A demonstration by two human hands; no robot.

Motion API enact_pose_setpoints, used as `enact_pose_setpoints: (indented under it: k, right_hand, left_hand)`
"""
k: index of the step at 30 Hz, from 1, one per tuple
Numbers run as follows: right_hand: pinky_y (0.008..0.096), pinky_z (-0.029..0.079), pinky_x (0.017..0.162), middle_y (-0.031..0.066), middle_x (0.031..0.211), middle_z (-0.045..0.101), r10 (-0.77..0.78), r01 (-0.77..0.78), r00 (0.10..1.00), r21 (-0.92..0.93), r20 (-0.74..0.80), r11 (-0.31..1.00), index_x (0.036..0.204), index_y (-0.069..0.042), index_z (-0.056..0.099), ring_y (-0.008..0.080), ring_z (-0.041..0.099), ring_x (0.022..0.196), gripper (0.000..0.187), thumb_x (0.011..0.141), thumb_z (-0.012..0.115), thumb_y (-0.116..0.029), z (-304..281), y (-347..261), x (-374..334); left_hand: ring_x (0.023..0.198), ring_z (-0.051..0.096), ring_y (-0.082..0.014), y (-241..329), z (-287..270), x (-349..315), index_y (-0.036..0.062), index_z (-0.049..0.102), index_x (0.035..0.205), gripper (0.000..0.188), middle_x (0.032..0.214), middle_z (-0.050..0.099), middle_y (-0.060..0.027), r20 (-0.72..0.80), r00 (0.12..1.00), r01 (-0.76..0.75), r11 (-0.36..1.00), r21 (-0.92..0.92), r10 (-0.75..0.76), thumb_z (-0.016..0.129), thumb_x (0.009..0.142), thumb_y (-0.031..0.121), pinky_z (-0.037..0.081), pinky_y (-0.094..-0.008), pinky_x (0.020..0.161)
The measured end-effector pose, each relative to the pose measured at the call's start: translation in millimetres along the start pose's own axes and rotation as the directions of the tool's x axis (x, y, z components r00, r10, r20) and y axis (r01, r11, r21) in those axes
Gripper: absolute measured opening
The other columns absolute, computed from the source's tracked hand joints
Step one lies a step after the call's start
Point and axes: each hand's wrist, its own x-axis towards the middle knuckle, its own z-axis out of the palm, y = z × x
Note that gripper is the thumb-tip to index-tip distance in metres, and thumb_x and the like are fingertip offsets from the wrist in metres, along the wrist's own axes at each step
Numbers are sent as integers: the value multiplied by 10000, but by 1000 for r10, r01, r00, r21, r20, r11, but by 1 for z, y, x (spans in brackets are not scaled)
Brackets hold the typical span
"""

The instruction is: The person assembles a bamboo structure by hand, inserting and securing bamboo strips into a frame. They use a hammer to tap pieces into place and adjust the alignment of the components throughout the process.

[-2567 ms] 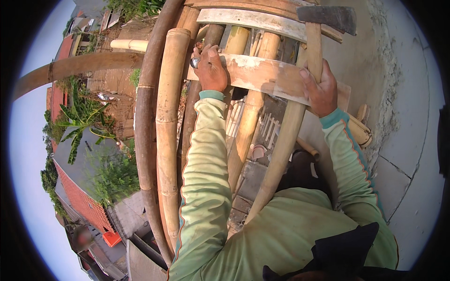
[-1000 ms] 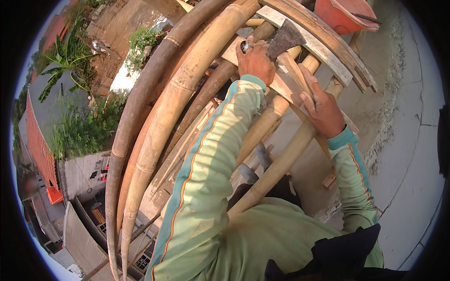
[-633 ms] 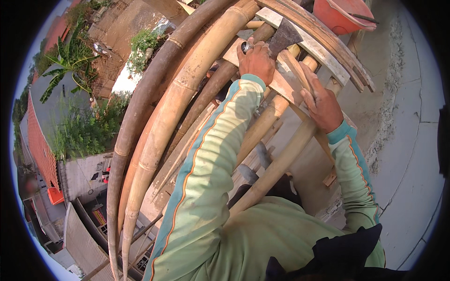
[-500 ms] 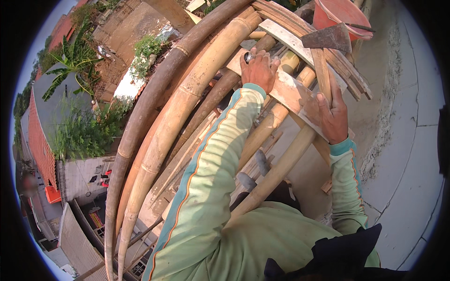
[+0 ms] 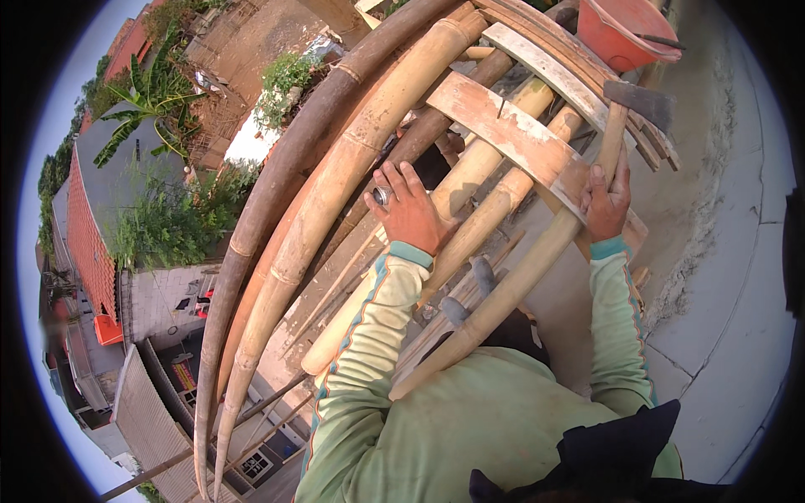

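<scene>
My right hand (image 5: 605, 203) is wrapped round the wooden handle of a hatchet (image 5: 615, 134), whose dark blade points up and to the right. It is beside the right end of a short, paint-stained board (image 5: 507, 126) lying across several bamboo poles. My left hand (image 5: 409, 208) wears a ring and has its fingers spread. It rests on or just over a thick bamboo pole (image 5: 345, 334); exact contact is hard to see. Another bamboo pole (image 5: 495, 303) slants from the board toward my body.
Long curved bamboo poles (image 5: 314, 201) run along the left side, with rooftops and plants far below. A red bucket (image 5: 625, 38) and a whitish plank (image 5: 545, 67) are at the far right. Grey concrete (image 5: 729, 310) spans the right. A dark, partly hidden shape (image 5: 429, 161) shows beneath the poles.
My left hand has left the board and moved left and nearer, onto or over a bamboo pole. The hatchet, still in my right hand, sits farther right. The view has shifted slightly.
</scene>
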Motion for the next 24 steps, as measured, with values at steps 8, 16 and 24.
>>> enact_pose_setpoints:
  k: [8, 16, 24]
  right_hand:
    - [208, 382, 456, 0, 811, 530, 101, -101, 995, 57, -8, 993, 1631, -85, 297, 38, 430, 550, 619, 1084, 568, -186, -7, -2, -4]
    - [215, 411, 482, 3, 937, 586, 66, -66, 998, 27, -11, 997, 1610, -78, 355, 42, 481, 620, 593, 1067, 580, -161, -10, 6, -6]
    - [210, 373, 485, -27, 872, 531, -72, 69, 997, -109, -31, 992, 1610, -84, 370, 34, 441, 646, 602, 1077, 602, -240, -14, 33, 0]
  left_hand:
    - [1438, 369, -612, -12, 10, 9, 177, 535, 1499, 949, 1629, 281, -338, -21, 996, -90, 994, -64, 88, 925, 671, 428, 523, -578, 1059]
    - [1438, 370, -619, -6, 18, 8, 183, 477, 1538, 893, 1651, 237, -346, -67, 994, -92, 994, -52, 88, 878, 741, 222, 513, -562, 1062]
    - [1520, 325, -515, 41, 18, 23, 84, 265, 1638, 979, 1690, 172, -316, -149, 987, -65, 997, -41, 58, 762, 794, 77, 360, -669, 1140]
